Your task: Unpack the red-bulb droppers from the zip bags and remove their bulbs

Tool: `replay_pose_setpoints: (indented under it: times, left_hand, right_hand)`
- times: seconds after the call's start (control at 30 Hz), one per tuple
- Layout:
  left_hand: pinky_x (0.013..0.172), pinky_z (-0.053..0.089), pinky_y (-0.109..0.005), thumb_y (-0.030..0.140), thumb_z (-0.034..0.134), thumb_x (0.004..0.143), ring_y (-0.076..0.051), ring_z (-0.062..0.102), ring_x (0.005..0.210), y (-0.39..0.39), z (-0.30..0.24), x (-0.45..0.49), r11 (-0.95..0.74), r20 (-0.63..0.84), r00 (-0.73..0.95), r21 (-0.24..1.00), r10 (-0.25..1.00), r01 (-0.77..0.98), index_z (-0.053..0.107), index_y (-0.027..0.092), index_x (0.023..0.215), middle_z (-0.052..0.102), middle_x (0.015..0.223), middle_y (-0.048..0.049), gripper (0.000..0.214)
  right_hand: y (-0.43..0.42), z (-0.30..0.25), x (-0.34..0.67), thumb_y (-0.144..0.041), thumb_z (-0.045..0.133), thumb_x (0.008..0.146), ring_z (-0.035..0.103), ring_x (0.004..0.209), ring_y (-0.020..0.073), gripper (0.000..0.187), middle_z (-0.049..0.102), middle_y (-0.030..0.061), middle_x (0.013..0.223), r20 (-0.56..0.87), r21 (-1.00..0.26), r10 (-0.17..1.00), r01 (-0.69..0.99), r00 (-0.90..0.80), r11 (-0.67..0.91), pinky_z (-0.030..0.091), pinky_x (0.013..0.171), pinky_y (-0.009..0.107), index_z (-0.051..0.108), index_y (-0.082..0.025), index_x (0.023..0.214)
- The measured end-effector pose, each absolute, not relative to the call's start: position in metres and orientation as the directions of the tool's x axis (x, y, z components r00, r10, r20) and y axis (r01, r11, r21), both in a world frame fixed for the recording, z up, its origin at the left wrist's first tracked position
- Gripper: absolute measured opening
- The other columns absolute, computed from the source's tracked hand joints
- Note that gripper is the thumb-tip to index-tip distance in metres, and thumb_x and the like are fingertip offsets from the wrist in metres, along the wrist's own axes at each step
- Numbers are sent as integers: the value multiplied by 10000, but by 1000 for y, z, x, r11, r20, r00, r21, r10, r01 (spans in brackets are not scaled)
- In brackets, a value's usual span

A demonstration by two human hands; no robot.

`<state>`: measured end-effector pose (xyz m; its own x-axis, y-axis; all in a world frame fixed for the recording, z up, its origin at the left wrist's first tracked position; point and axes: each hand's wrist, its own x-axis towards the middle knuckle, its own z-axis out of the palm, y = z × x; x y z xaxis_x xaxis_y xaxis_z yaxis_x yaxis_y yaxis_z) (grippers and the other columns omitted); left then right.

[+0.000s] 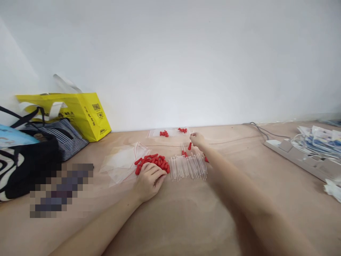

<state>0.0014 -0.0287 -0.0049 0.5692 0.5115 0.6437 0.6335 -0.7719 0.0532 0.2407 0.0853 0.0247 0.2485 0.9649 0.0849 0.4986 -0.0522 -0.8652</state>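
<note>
A heap of small red rubber caps lies on the wooden table next to a row of clear thin tubes. My left hand rests palm down at the near edge of the red heap, its fingers curled onto the caps. My right hand reaches further back, fingers pinched together; a capped tube hangs just under them. Two clear bags with red caps lie near the wall behind that hand. A few finished tubes with red caps lie beyond the clear row.
Empty clear zip bags lie left of the heap. A yellow paper bag, a striped bag and a black patterned bag stand at the left. A white power strip with cables and packets sits at the right.
</note>
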Motion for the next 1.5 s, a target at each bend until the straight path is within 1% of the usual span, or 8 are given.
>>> replay_pose_setpoints:
  times: [0.13,0.3,0.43,0.57,0.67,0.8,1.1,1.5]
  left_hand:
    - [805,370,-350,224,488,802,-168,532,811,-30,-7,8,-753,671,529,67,520,654,596,214,901,639,818,-17,147]
    - [839,369,-372,302,493,812,-196,528,900,-36,-9,24,-744,706,500,57,502,666,526,177,1096,631,941,-62,311]
    - [884,332,-416,241,469,834,-154,568,731,-40,-9,31,-769,708,539,9,457,640,612,213,905,664,734,5,162]
    - [962,257,-480,206,496,817,-165,587,782,-41,-7,31,-772,742,544,-56,393,633,625,232,875,687,765,21,145]
    - [983,238,-499,180,507,808,-187,592,869,-42,-6,33,-783,758,555,-96,342,614,622,227,910,693,837,12,161]
    - [993,243,-507,152,500,809,-200,595,916,-42,-8,36,-797,761,581,-145,289,586,612,200,942,695,855,-2,181]
    - [1003,208,-541,168,448,824,-233,519,1061,-39,-11,32,-766,675,669,-237,313,597,626,210,817,624,1077,-18,183]
    - [1007,173,-562,96,449,759,-230,510,1048,-42,-11,33,-764,671,678,-257,300,592,613,213,744,641,1041,3,202]
  right_hand:
    - [34,22,239,-243,495,771,616,671,98,91,619,22,765,152,-958,973,267,176,101,503,623,207,499,-165,818]
    - [-31,-3,228,-392,703,574,627,623,143,317,637,6,656,169,-979,978,-134,-126,152,512,632,292,544,-164,726]
    - [-49,-19,231,-396,649,658,629,643,151,234,669,27,693,313,-939,925,79,-216,336,502,610,285,609,-175,723]
    - [-50,-23,240,-259,545,783,614,834,168,111,688,18,775,704,-423,634,528,-321,737,414,853,394,650,-230,804]
    - [-50,-23,240,-186,510,804,588,919,165,157,691,4,801,809,-3,384,650,-445,760,286,969,448,636,-245,878]
    - [-48,-26,233,-179,481,822,576,944,150,166,690,3,809,808,203,270,677,-524,707,216,1025,436,613,-218,915]
    - [-46,-34,234,-78,449,784,541,1021,147,194,681,-18,783,784,231,293,695,-548,681,130,1056,459,586,-206,829]
    - [-48,-34,231,-109,458,794,549,1006,144,180,679,-34,742,795,171,344,729,-499,663,105,1050,458,593,-226,814]
